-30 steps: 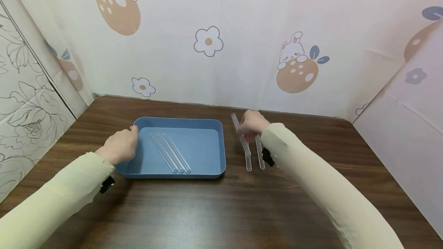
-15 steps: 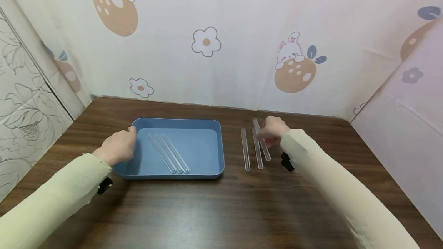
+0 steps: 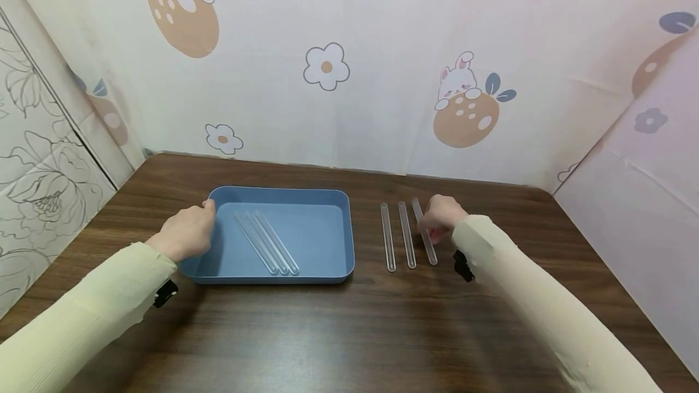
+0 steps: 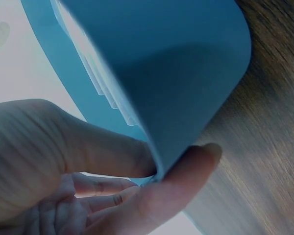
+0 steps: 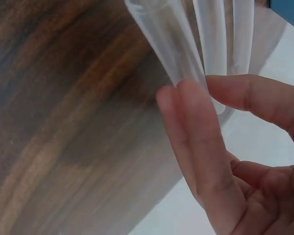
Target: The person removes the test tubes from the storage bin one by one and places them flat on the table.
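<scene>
My left hand [image 3: 185, 232] pinches the left wall of a blue tray [image 3: 349, 241]; in the left wrist view its thumb [image 4: 112, 152] lies inside the wall and a finger outside. Inside the tray, three clear test tubes [image 3: 267, 242] lie slanted side by side. Right of the tray, my right hand [image 3: 441, 218] pinches a clear test tube [image 3: 429, 247] between thumb and fingertips, close to the tabletop. Two more test tubes, one nearer the tray [image 3: 388, 236] and one in the middle [image 3: 406, 235], lie roughly parallel to its left. Whether the held tube touches the table cannot be told.
The dark wooden table [image 3: 306, 332] extends in front of the tray and to both sides. A patterned curtain [image 3: 382, 114] hangs along the back edge, with more hanging cloth [image 3: 49, 114] at the left and right sides.
My right hand has moved right and a little nearer with its test tube, from above the other two to beside them, and the tube is lower. The left hand keeps its grip on the tray.
</scene>
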Demonstrator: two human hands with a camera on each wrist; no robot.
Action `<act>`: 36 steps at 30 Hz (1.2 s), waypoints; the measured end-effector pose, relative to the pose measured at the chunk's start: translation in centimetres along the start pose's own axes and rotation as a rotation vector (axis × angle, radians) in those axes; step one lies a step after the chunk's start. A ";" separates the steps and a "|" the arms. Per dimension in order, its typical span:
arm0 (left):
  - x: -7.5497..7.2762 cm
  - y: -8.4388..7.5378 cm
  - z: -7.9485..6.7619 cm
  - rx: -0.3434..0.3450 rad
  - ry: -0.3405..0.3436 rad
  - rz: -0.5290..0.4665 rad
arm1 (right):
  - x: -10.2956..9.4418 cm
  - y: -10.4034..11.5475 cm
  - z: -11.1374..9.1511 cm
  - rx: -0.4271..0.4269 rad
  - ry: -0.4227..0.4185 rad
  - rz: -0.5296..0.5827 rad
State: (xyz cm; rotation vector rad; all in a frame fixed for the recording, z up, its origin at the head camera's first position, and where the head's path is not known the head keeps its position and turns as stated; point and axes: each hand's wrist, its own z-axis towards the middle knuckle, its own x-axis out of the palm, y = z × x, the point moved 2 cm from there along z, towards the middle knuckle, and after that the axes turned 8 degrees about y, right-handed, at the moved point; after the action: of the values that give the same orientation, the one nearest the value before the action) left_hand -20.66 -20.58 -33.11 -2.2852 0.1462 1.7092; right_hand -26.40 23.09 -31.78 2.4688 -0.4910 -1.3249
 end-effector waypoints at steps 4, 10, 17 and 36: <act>-0.1 0.1 -0.1 0.000 0.021 -0.023 | 0.5 -0.4 0.2 0.022 0.008 0.011; -0.2 0.2 0.0 -0.018 0.059 -0.072 | 0.8 -0.7 0.2 0.027 0.013 0.009; -0.2 0.8 -0.1 -0.025 0.099 -0.120 | 0.1 -0.4 -0.1 0.024 0.019 -0.036; -1.3 1.1 0.3 -0.068 0.193 -0.218 | -0.5 8.0 -0.9 -0.141 -0.067 -0.173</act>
State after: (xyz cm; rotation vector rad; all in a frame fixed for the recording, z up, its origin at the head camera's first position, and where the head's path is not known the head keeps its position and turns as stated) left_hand -21.53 -21.66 -32.16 -2.4118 -0.1199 1.4073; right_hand -27.16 16.19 -27.65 2.4021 -0.1943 -1.4579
